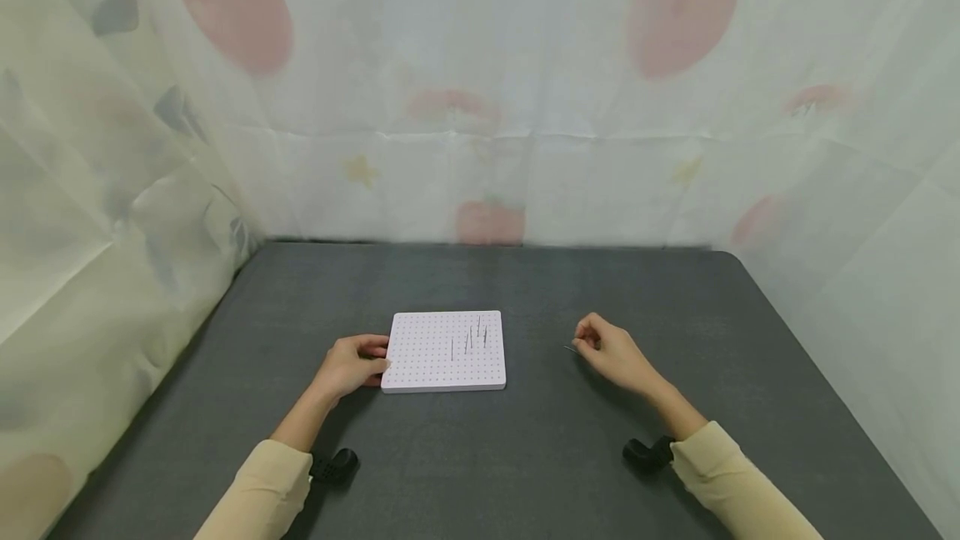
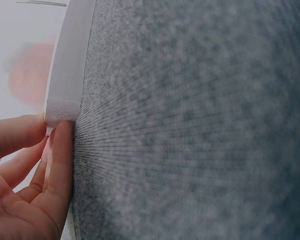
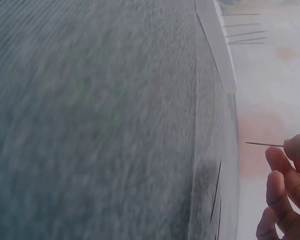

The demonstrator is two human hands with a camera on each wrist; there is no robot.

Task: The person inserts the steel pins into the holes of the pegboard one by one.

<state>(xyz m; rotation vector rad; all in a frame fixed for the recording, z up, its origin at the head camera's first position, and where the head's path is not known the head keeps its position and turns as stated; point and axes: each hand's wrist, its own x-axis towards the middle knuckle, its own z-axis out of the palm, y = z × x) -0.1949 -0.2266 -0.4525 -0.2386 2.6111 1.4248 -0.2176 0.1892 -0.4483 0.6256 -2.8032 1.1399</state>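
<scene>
- A white board point(image 1: 416, 348) with rows of small holes lies flat on a dark grey table point(image 1: 450, 465).
- Several thin metal needles point(image 1: 471, 337) stand in the board's holes, mostly toward its far right part; some lean slightly.
- The person's left hand point(image 1: 349, 367) is at the board's left edge, gripping it between the thumb and fingers, close to the near corner.
- The person's right hand point(image 1: 611, 352) is to the right of the board, apart from it, pinching a single loose needle point(image 3: 262, 144) that points back toward the board.
- Pale yellow sleeves point(image 1: 258, 482) cover both forearms, nearer the wearer than the board; a black device point(image 1: 339, 467) sits at each cuff.
- Beyond the board, past the table's far edge, hangs a whitish curtain point(image 1: 585, 190) printed with blurred red fruit shapes.
</scene>
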